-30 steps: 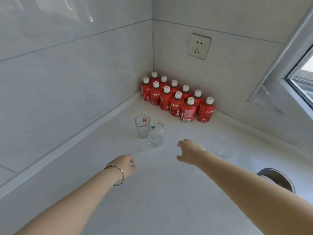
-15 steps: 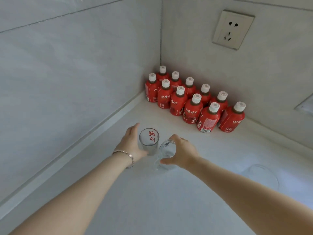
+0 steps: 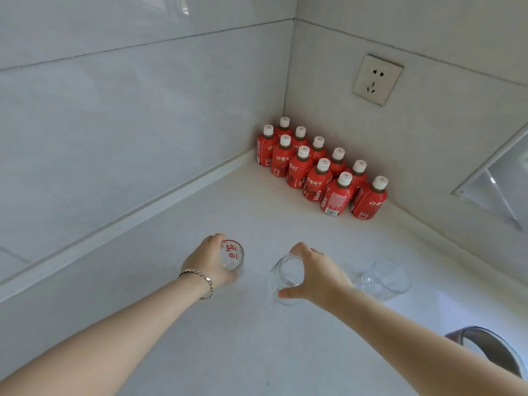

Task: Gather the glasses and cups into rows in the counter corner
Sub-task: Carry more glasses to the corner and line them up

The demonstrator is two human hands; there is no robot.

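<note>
My left hand (image 3: 206, 261) wraps around a clear glass with red print (image 3: 233, 255), which stands upright on the white counter (image 3: 257, 347). My right hand (image 3: 317, 274) grips a plain clear glass (image 3: 287, 277) from its right side, fingers over the rim and thumb at the near wall. The two glasses stand a hand's width apart. A third clear glass (image 3: 390, 277) sits on the counter to the right of my right hand, untouched. The corner lies beyond, at the back.
Several red juice bottles with white caps (image 3: 317, 172) stand in two rows in the corner along the right wall. A wall socket (image 3: 376, 80) is above them. A round metal rim (image 3: 497, 352) shows at the lower right. A window frame (image 3: 497, 178) juts out at right.
Both hands reached forward and closed on the two glasses. The glasses, touching half a second ago, now stand apart and sit nearer to me. The camera has pulled back.
</note>
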